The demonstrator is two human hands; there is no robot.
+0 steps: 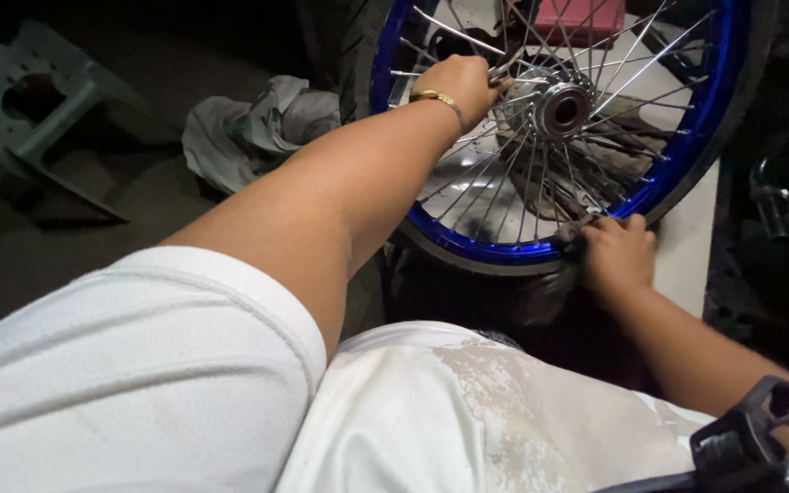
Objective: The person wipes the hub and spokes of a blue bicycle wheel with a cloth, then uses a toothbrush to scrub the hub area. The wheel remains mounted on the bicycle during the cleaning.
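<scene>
A spoked motorcycle wheel with a blue rim point(687, 146) and a black tyre stands in front of me, its metal hub point(561, 110) near the top. My left hand point(463, 84), with a gold bracelet on the wrist, reaches between the spokes beside the hub and grips a thin metal tool or spoke. My right hand point(615, 256) is closed at the lower rim, fingers pinched around the spoke ends there. What exactly it grips is hidden by the fingers.
A crumpled rag point(248, 128) lies on the dark floor left of the wheel. A grey metal bracket point(38, 100) sits far left. A red box point(582, 18) shows behind the spokes. A dark machine part point(778, 210) is at right.
</scene>
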